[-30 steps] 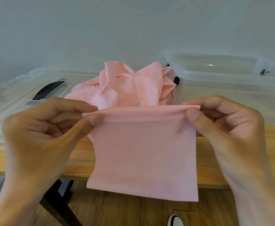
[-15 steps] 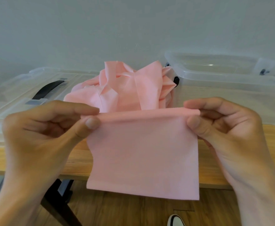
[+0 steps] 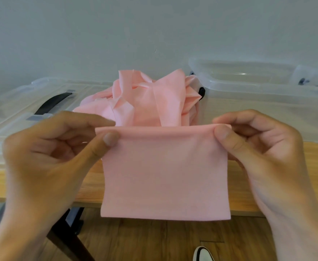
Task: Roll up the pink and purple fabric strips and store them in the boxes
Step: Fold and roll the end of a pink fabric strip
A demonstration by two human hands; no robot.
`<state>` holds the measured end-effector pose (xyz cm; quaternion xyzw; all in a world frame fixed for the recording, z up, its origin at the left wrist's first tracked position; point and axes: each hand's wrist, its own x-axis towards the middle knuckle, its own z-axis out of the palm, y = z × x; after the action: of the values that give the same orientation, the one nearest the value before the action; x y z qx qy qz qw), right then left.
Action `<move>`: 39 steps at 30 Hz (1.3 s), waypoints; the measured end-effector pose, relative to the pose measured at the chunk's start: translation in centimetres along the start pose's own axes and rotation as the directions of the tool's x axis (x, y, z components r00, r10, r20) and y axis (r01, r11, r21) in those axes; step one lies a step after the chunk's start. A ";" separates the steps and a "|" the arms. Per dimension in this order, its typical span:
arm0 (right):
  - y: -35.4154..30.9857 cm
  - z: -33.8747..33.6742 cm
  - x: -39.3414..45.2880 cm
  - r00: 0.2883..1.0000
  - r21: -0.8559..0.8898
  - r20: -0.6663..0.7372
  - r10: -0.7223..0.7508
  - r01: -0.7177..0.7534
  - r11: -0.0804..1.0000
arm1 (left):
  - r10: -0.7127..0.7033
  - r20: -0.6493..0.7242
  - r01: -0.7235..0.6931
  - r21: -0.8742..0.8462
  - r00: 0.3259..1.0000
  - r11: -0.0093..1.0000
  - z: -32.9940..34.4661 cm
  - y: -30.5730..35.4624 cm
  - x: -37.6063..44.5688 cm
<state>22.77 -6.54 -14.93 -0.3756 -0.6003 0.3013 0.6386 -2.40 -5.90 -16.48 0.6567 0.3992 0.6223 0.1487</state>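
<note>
Left hand [image 3: 47, 159]: bare, no ring, watch or glove; enters from 7 o'clock.
Right hand [image 3: 263, 153]: bare, no ring, watch or glove; enters from 5 o'clock.
Forearms: bare to the frame edge, no sleeve showing.
Fingernails: short and plain, seen on both thumbs.
Shoe [image 3: 203, 254]: white toe with a dark rim, at 6 o'clock on the wooden floor.

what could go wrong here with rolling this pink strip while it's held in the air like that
The roll could go crooked: the left hand and right hand pinch only the ends of the pink strip, so its unsupported middle may sag or loosen. The strip's tail runs back into the pink pile, so further rolling might snag or drag that heap toward the wooden table edge.
</note>
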 end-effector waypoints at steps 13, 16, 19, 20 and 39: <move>-0.1 -0.7 0.1 0.989 0.151 0.114 0.093 -0.110 0.982 | -0.014 -0.027 0.012 -0.075 1.000 0.997 -1.0 -1.5 0.1; -0.2 -0.4 0.0 0.999 0.000 0.035 0.027 -0.027 1.000 | -0.002 -0.048 0.002 0.002 0.999 1.000 -1.0 -1.6 0.1; -0.3 -0.2 -0.1 1.000 -0.034 0.022 -0.012 0.013 0.999 | -0.002 -0.037 0.003 0.030 0.999 1.000 -0.9 -1.3 0.0; -0.3 -0.1 -0.1 1.000 -0.022 0.026 -0.009 0.010 1.000 | -0.004 -0.041 0.004 0.014 0.999 1.000 -0.8 -1.2 0.0; 0.5 -0.3 0.5 0.995 0.043 0.012 0.096 -0.096 0.994 | -0.021 -0.032 0.017 -0.138 0.999 0.990 -0.2 -1.6 0.0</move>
<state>23.15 -5.89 -15.06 -0.3886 -0.5781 0.3466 0.6282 -3.08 -4.95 -17.52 0.6306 0.3639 0.6578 0.1930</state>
